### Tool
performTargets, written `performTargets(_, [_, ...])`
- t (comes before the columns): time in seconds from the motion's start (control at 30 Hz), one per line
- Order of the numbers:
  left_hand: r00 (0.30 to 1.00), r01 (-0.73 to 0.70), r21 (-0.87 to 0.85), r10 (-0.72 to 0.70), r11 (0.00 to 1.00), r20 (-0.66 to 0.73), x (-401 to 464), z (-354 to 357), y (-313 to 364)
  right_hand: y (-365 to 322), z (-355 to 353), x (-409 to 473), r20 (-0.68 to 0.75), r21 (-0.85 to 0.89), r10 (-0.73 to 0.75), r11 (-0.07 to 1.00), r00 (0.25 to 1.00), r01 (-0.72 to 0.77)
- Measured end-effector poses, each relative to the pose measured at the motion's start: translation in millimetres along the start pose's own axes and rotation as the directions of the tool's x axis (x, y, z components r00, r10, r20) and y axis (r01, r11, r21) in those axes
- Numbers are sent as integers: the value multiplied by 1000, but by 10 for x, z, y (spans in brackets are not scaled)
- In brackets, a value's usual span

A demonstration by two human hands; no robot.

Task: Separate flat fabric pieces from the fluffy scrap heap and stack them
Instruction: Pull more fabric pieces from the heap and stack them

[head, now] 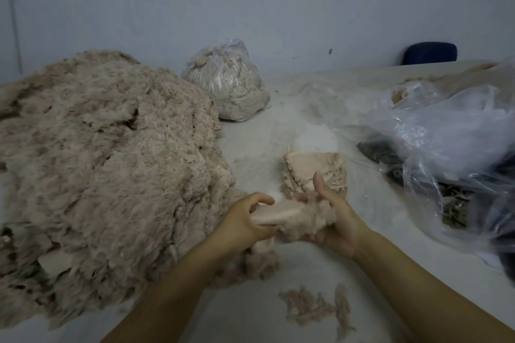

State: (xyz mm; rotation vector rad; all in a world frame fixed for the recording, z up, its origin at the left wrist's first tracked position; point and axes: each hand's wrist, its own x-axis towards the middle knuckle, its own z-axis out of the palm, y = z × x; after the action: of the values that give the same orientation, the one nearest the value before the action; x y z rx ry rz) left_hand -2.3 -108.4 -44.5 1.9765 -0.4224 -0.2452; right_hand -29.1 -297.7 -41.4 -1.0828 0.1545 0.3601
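A big heap of beige fluffy scraps [106,159] fills the left half of the table. A small stack of flat pinkish fabric pieces [315,168] sits in the middle, just beyond my hands. Both hands hold one fluffy-backed fabric piece [292,217] above the table in front of the stack. My left hand [245,220] grips its left end with curled fingers. My right hand [334,220] cups its right end from below, thumb pointing up. A clump of fluff [262,259] hangs under the piece.
A tied clear bag of scraps [228,81] stands at the back centre. Loose clear plastic bags [451,131] with dark contents cover the right side. Fluff tufts [317,309] lie near the front edge. A dark chair back [430,53] stands behind the table.
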Motion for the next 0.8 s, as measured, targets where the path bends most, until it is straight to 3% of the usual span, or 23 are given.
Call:
performTargets(0.07, [999,25,-15,-24,1000,29,-10,-64,10,-1,-14,-22,-14,-148,17,989,1000,-19])
performTargets(0.2, [998,55,-81,-54,995,11,-20,-98,6,31,37,-78,137,-368,26,929,990,26])
performTargets(0.33, [993,70,-279,-93,958,-71,-59,8,-15,143,96,-16,0,-339,-163,928,987,153])
performTargets(0.47, [993,22,-224,-48,974,-111,-90,13,-53,104,102,-9,-141,-330,-317,908,938,258])
performTargets(0.57, [991,-60,-185,36,981,-131,-70,-84,-104,129,108,-7,-184,-425,-402,856,897,296])
performTargets(0.7, [965,-89,-45,75,995,-252,-84,-308,-238,27,30,-56,-324,-344,-423,886,846,312])
performTargets(0.77, [984,-50,52,58,997,-168,-101,-354,-289,-12,27,-67,-307,-355,-424,882,852,311])
performTargets(0.8, [993,-8,-4,8,1000,-114,-109,-331,-267,2,59,-55,-287,-359,-419,881,862,308])
